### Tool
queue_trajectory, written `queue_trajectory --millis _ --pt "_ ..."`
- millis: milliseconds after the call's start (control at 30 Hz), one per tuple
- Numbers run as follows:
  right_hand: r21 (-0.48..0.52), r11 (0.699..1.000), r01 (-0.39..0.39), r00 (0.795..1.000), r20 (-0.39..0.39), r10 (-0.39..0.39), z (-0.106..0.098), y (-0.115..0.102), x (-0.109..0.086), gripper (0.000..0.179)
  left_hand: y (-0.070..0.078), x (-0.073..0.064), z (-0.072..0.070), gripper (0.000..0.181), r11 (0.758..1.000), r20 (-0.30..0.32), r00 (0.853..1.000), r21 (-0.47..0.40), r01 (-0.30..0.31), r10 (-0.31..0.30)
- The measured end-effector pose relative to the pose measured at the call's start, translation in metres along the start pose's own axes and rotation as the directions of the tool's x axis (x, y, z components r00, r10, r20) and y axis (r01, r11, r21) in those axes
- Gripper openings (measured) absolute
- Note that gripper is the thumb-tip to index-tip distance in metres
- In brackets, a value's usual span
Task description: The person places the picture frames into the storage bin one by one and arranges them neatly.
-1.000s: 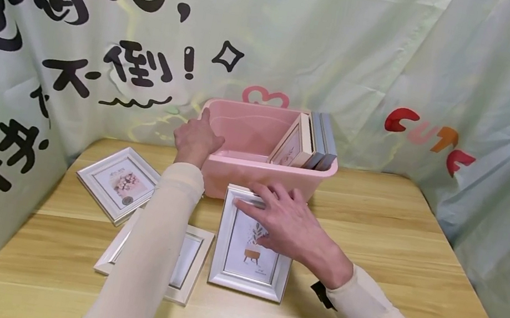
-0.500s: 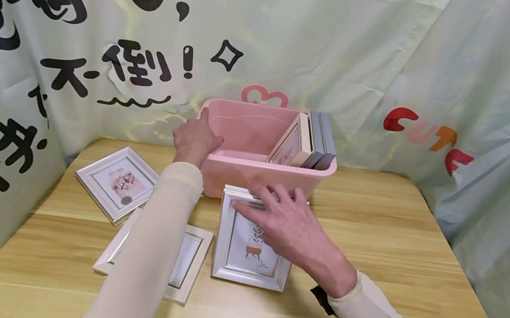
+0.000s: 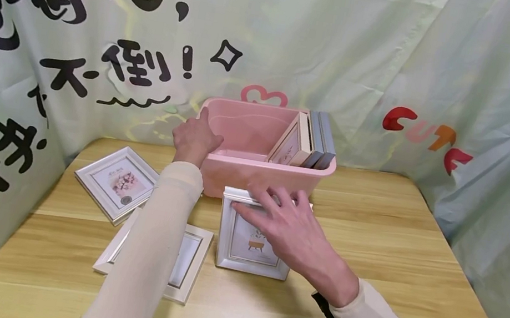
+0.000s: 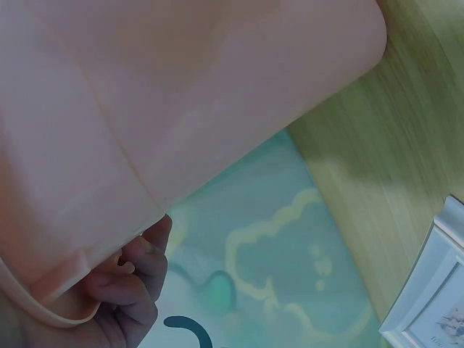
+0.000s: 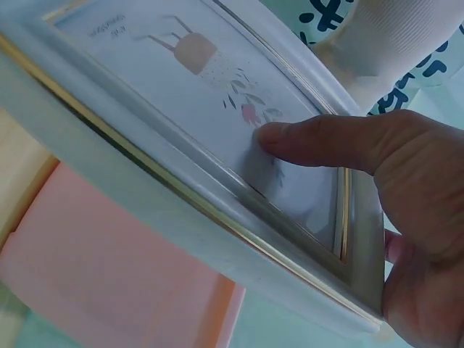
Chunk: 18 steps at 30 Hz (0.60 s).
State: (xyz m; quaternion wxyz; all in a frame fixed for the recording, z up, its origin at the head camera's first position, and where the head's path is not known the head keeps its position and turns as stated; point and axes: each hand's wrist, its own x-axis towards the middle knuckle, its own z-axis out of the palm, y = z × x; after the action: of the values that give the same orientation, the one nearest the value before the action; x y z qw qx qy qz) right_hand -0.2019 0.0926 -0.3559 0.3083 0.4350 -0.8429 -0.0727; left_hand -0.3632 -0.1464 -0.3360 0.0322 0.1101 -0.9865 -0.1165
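Head view: right hand [image 3: 296, 239] pinches tilted frame [image 3: 246, 248], thumb over its front, so best squeeze the border firmly while left hand [image 3: 195, 140], curled round pink bin [image 3: 261, 180] rim, braces it.

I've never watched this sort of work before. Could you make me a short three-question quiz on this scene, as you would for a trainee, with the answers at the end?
1. Short answer: what is the right hand holding?
2. True or false: the left hand is touching nothing.
3. Multiple choice: in the head view, where in the pink tub do the blue items stand?
A) At the left end
B) In the middle
C) At the right end

Key
1. A picture frame with a plant picture in it.
2. False; it grips the tub's rim.
3. C.
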Motion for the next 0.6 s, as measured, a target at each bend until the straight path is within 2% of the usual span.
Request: queue_trajectory --millis 200,433,600 --pt "-0.001 1.0 0.024 0.999 0.021 -0.024 -0.007 0.0 -0.004 0.075 -0.001 0.001 0.001 0.082 1.0 -0.012 1.0 -0.008 -0.004 0.003" --pt "0.054 0.997 0.046 0.999 -0.008 -0.046 -0.013 -0.001 -0.009 0.063 0.0 0.001 0.0 0.084 1.0 0.008 1.0 0.003 -0.011 0.011" --pt "0.081 0.995 0.051 0.999 0.009 -0.052 -0.017 -0.002 -0.007 0.063 -0.001 0.001 0.0 0.085 1.0 0.008 1.0 -0.009 -0.008 0.009"
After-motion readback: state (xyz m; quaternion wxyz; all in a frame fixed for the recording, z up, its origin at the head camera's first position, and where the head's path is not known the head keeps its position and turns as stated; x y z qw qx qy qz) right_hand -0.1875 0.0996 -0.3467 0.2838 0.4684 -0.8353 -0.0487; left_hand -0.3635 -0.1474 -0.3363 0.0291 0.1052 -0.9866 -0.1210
